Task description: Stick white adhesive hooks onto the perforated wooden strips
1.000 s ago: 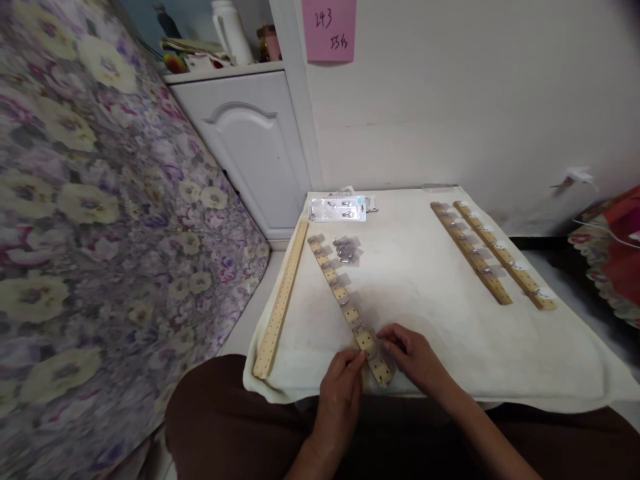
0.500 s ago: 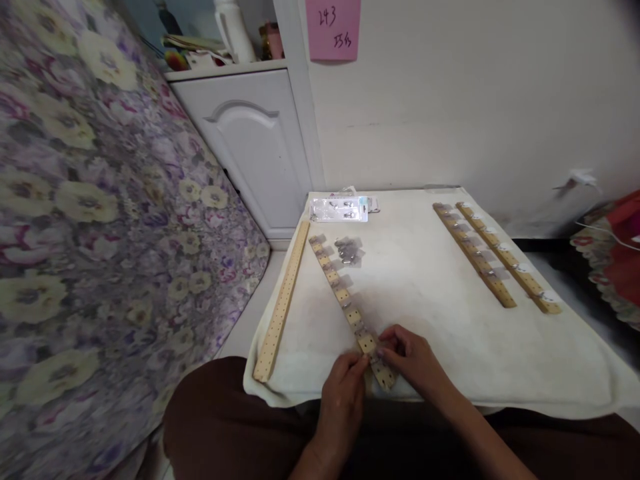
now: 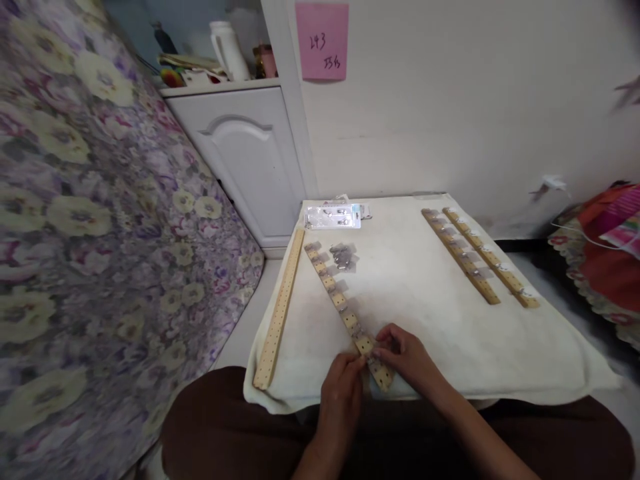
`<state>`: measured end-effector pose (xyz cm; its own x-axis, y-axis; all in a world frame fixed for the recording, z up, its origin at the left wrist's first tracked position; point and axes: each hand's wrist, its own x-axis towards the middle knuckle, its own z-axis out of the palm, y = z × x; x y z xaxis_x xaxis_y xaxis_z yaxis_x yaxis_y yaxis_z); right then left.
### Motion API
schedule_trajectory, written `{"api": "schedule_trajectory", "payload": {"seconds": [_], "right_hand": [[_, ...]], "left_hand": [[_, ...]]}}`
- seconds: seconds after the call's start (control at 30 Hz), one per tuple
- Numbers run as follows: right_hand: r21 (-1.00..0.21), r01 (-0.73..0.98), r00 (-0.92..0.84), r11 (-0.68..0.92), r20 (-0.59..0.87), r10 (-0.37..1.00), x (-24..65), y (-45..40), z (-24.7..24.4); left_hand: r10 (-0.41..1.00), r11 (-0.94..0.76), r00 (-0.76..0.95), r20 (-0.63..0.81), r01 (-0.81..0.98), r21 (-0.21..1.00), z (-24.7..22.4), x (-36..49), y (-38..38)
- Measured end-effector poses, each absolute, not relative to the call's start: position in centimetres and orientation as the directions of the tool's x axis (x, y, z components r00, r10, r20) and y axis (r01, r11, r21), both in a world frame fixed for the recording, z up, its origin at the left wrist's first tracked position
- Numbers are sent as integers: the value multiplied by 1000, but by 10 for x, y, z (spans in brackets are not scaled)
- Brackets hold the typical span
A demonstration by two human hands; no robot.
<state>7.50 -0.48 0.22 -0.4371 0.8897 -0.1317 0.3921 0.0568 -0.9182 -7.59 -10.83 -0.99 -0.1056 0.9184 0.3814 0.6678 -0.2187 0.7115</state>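
Note:
A perforated wooden strip (image 3: 339,300) lies slanted on the cloth-covered table, with small clear pieces and metal parts along it. Near its front end, my left hand (image 3: 344,383) grips the left edge, fingers pressed together. On the opposite edge, my right hand (image 3: 403,350) has its thumb and forefinger closed at a small clear piece on the strip. A pile of clear pieces with metal parts (image 3: 344,257) rests beside the strip's far end. Left of it lies a bare perforated strip (image 3: 280,313).
Two strips with clear pieces, one on the left (image 3: 460,255) and one on the right (image 3: 493,259), lie at the table's right side. Clear packaging (image 3: 333,217) sits at the back edge. A floral curtain (image 3: 125,233) hangs at left; the wall stands behind.
The camera view has tilted up and turned slightly right. Both hands stay at nearly the same place on the strip, with only slight finger movement.

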Motion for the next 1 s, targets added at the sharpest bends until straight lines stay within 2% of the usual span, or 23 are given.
{"api": "schedule_trajectory", "payload": {"seconds": [0.17, 0.3, 0.5, 0.63, 0.77, 0.9, 1.0], "right_hand": [[-939, 333, -441, 81, -80, 894, 81, -4, -2], [-930, 348, -334, 117, -6, 943, 95, -9, -1], [-818, 502, -350, 281, 105, 931, 113, -49, 2], [-692, 591, -367, 415, 228, 902, 106, -72, -3], [-598, 658, -356, 457, 289, 889, 95, -76, -11], [-575, 682, -328, 452, 313, 892, 91, -74, -14], [-604, 666, -306, 438, 314, 899, 94, -75, -11]], "left_hand": [[936, -194, -109, 335, 635, 748, -9, -78, -108], [936, -144, -165, 313, 629, 764, -9, -78, -108], [935, -118, -191, 297, 622, 774, -9, -80, -108], [932, -118, -202, 301, 616, 779, -5, -80, -108], [923, -144, -202, 328, 609, 780, -2, -80, -108], [918, -160, -198, 344, 609, 777, -2, -80, -108], [916, -159, -201, 348, 613, 774, -4, -81, -109]]}}
